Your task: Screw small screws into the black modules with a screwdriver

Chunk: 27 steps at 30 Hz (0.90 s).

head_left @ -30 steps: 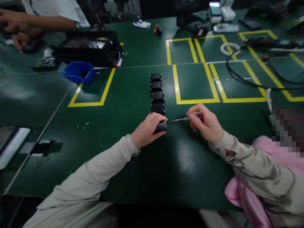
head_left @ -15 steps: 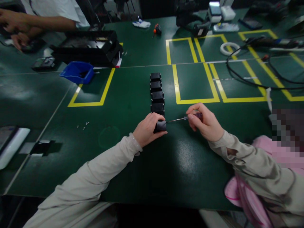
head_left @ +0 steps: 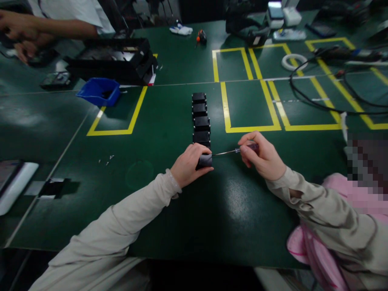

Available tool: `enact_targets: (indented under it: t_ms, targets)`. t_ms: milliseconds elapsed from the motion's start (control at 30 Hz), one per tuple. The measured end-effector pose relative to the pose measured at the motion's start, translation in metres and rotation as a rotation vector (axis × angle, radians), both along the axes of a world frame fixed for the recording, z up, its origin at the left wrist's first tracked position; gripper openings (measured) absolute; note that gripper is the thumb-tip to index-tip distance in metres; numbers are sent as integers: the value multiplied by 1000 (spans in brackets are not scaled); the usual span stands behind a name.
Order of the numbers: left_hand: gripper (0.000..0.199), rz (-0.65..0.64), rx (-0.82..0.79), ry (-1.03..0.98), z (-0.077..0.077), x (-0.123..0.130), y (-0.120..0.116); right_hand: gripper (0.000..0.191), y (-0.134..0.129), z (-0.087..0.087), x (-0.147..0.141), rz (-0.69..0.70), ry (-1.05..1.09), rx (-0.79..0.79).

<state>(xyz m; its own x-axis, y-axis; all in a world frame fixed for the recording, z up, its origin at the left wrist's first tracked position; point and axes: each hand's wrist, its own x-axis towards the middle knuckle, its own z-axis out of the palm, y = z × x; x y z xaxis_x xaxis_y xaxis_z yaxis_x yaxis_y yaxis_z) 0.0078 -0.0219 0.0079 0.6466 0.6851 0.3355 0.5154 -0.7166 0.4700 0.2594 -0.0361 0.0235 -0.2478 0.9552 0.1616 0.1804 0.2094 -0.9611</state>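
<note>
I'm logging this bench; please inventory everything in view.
Table: one, green, throughout
Tape outlines: several, yellow, table
Row blocks: at least four, black, centre
Held block: one, black, left grip
Screwdriver: one, purplish, right grip
Screws: few, silvery, left
Bin: one, blue, upper left
Trays: several, black, upper left
Ring: one, white, upper right
Cables: several, black, right
Fabric: one, pink, lower right
Co-worker: one, white top, upper left
Blurred items: several, mixed colours, elsewhere
Left hand, right hand: one each, beige-sleeved, centre
</note>
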Motion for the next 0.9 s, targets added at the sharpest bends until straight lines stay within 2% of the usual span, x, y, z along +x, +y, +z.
enact_targets:
  t_ms: [200, 367, 600, 900]
  targets:
    - [37, 8, -14, 12, 0, 1, 0, 20, 0, -3, 2, 5, -20, -30]
    - [36, 13, -31, 18, 0, 0, 0, 14, 0, -2, 1, 11, 15, -25]
    - [34, 10, -36, 17, 1, 1, 0, 21, 1, 0, 1, 10, -14, -29]
    - [34, 4, -28, 11, 1, 1, 0, 16, 1, -2, 2, 10, -24, -5]
